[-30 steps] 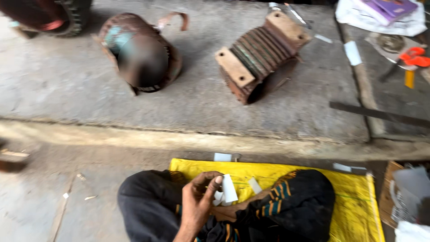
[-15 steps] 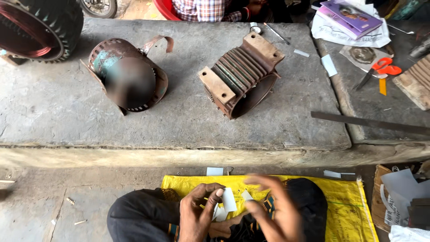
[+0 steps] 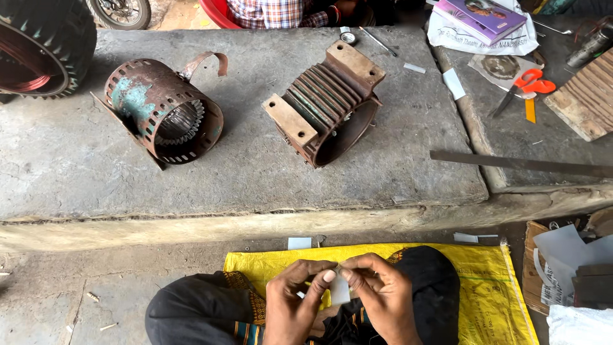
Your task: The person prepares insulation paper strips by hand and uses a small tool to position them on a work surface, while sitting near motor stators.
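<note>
Low in the view, over the person's crossed legs, both hands meet on a small white paper strip (image 3: 340, 289). Left hand (image 3: 295, 306) and right hand (image 3: 378, 300) each have fingertips pressed together on the strip's top edge, so each grip is pinching the strip, which hangs down between the two palms. Under the grip lie dark trousers (image 3: 204, 313) with a patterned hem, and beneath them a yellow woven sack (image 3: 491, 287) spread on the floor.

Just beyond the grip, a white paper scrap (image 3: 299, 243) lies at the sack's far edge, at the foot of a raised concrete surface (image 3: 242, 185). Farther beyond the grip on that surface sits a rusty ribbed motor housing (image 3: 329, 102), tilted, its open end facing the person. Beyond the grip and to the left lies a rusty cylinder with patches of blue-green paint (image 3: 163, 108), on its side, with a toothed metal core visible inside. Far left, at the edge of view, is a dark finned housing with copper windings (image 3: 38, 51).

Beyond and to the right of the grip, orange-handled scissors (image 3: 527, 86) lie on the surface, well apart from the hands, with a long flat metal bar (image 3: 520, 163) nearer. Purple booklets (image 3: 482, 14) lie at the far right. Another person's checked shirt (image 3: 268, 11) shows at the far edge.
</note>
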